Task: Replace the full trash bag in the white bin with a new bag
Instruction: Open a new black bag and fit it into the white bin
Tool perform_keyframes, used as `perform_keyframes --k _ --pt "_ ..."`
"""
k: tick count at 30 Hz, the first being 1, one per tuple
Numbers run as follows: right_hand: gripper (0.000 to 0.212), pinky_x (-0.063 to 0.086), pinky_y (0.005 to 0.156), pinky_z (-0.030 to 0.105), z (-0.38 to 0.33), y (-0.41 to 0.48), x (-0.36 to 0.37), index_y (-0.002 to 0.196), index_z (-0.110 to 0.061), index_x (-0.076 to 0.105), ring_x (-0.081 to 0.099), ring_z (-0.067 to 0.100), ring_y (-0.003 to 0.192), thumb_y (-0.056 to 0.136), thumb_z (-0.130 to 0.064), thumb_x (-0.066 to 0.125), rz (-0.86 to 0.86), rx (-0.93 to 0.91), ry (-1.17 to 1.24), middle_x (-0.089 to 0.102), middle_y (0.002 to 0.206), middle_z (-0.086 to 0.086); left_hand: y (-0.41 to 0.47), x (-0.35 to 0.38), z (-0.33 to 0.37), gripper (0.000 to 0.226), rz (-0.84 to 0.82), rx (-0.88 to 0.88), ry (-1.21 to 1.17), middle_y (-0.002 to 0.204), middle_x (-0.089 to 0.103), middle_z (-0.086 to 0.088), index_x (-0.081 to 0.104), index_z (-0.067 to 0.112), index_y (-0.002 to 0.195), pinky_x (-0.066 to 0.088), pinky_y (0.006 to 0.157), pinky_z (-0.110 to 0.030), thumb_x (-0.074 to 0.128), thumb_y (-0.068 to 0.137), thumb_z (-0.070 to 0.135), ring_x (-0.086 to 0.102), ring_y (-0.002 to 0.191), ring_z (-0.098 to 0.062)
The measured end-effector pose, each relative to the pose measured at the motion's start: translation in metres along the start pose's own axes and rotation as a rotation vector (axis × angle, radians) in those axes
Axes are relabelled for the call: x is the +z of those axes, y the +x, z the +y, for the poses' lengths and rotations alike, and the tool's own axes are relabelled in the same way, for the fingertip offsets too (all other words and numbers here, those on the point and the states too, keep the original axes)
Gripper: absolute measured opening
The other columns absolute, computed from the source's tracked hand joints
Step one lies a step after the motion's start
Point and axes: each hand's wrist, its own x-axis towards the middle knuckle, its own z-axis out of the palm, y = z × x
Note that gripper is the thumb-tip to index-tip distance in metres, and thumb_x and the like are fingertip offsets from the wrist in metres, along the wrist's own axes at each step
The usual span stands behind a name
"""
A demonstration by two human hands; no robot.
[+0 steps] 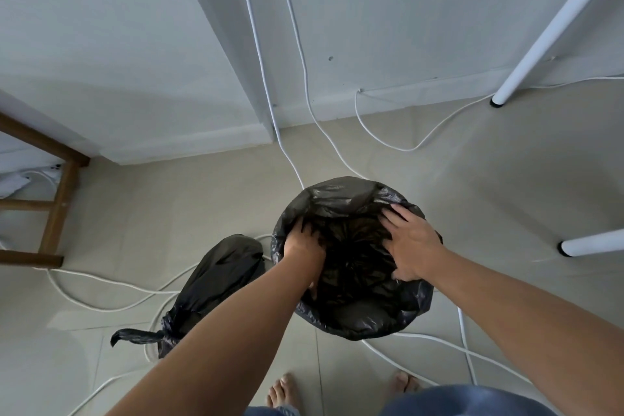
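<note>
A new black bag [341, 199] lines the bin on the floor, its edge folded over the rim so the white bin itself is hidden. My left hand [302, 243] reaches down inside the bag at its left side, fingers curled into the plastic. Spread flat, my right hand [410, 243] presses the bag against the inner right side. The full black bag [216, 280], tied in a knot at its near end, lies on the floor left of the bin.
White cables [101, 284] loop across the tiled floor around the bin and both bags. A wooden stool leg [57, 209] stands at left, white table legs [553, 27] at right. The wall and skirting run behind. My bare feet [280, 392] are just below the bin.
</note>
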Motion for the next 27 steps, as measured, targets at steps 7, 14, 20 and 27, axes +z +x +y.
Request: perform_keyframes --k 7,14,20,27 --pt "0.067 0.013 0.118 0.045 0.004 0.001 -0.021 0.128 -0.026 0.059 0.033 0.027 0.138 0.072 -0.064 0.058 0.102 -0.091 0.243 0.049 0.14 0.004 0.0 -0.015 -0.01 0.062 0.202 0.106 -0.102 0.132 0.056 -0.006 0.055 0.022 0.129 0.035 0.106 -0.045 0.071 0.075 0.047 0.048 0.126 -0.029" --pt "0.051 0.036 0.11 0.036 0.033 0.013 -0.048 0.139 -0.018 0.047 0.045 0.025 0.133 0.089 -0.023 0.055 0.17 0.019 0.872 0.05 0.143 0.003 0.007 -0.038 -0.042 0.064 0.408 0.06 -0.588 0.141 0.049 -0.009 0.036 0.021 0.145 0.04 0.106 -0.043 0.059 0.085 0.021 0.044 0.13 -0.03" --pt "0.053 0.041 0.103 0.034 0.044 0.017 -0.04 0.141 -0.024 0.045 0.049 0.028 0.128 0.09 -0.032 0.058 0.114 0.117 1.042 0.052 0.141 0.008 0.003 -0.043 -0.04 0.039 0.513 0.09 -0.601 0.128 0.06 -0.001 0.059 0.019 0.122 0.049 0.094 -0.043 0.057 0.083 0.026 0.053 0.119 -0.027" --pt "0.112 -0.008 0.12 0.045 0.016 -0.01 -0.015 0.149 -0.026 0.032 -0.004 0.03 0.149 0.056 -0.086 0.05 -0.026 -0.026 0.194 0.008 0.162 0.012 -0.006 -0.002 -0.016 0.126 0.013 0.025 -0.15 0.16 0.011 -0.013 0.007 0.036 0.153 0.002 0.118 -0.054 0.062 0.052 0.087 0.006 0.146 -0.038"
